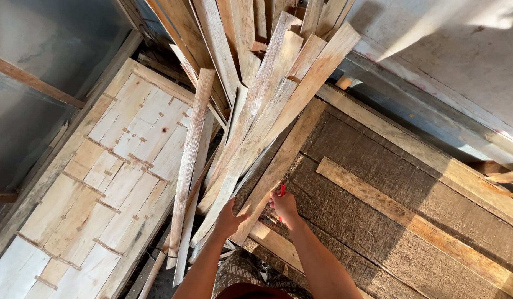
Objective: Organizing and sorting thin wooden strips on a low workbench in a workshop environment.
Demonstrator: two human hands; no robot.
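My left hand [229, 220] grips the lower end of a pale wooden plank [278, 166] that leans upward in a bundle of several upright planks [256, 94]. My right hand [285, 206] sits just right of the same plank, closed around a small red tool [282, 190] whose tip touches the plank's edge. Both forearms reach up from the bottom of the head view. The tool's kind is too hidden to tell.
A pale panel of joined boards [112, 182] leans at the left. A dark framed board [389, 210] with light cross slats lies at the right. A grey wall [461, 50] stands behind, and a thin loose slat [189, 160] leans beside the bundle.
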